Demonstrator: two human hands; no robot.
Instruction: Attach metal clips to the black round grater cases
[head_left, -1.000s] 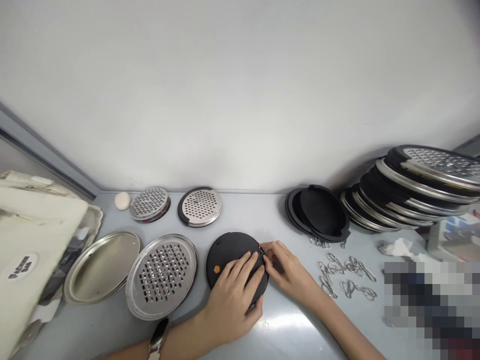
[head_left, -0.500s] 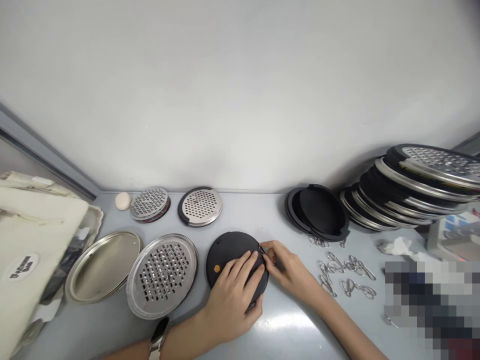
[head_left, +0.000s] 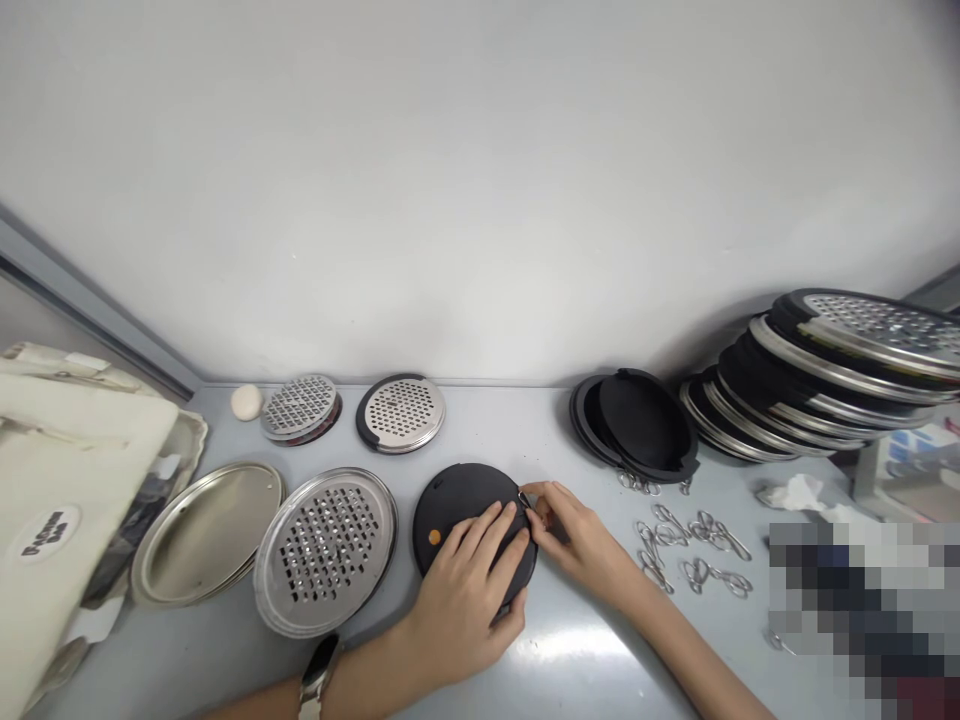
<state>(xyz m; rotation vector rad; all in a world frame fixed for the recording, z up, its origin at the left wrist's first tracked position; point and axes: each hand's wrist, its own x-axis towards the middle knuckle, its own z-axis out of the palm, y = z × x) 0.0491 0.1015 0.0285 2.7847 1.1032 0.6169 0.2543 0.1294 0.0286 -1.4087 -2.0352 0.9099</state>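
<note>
A black round disc [head_left: 453,498] with a small orange dot lies flat on the grey table [head_left: 525,430]. My left hand [head_left: 465,595] rests on the disc, fingers spread and pressing it down. My right hand [head_left: 574,535] is at the disc's right edge, its fingertips pinched on a small metal ring [head_left: 524,499] there. Loose metal clips [head_left: 690,550] lie to the right of that hand.
A perforated steel disc [head_left: 324,550] and a plain steel pan [head_left: 202,530] lie left of the black disc. Two smaller graters [head_left: 400,411] sit at the back. Black lids [head_left: 637,425] and a leaning stack of graters [head_left: 825,370] stand at right. A cream bag [head_left: 67,500] fills the left edge.
Almost nothing has moved; my right fingers have shifted slightly at the disc's edge, and my left hand stays pressed on the disc.
</note>
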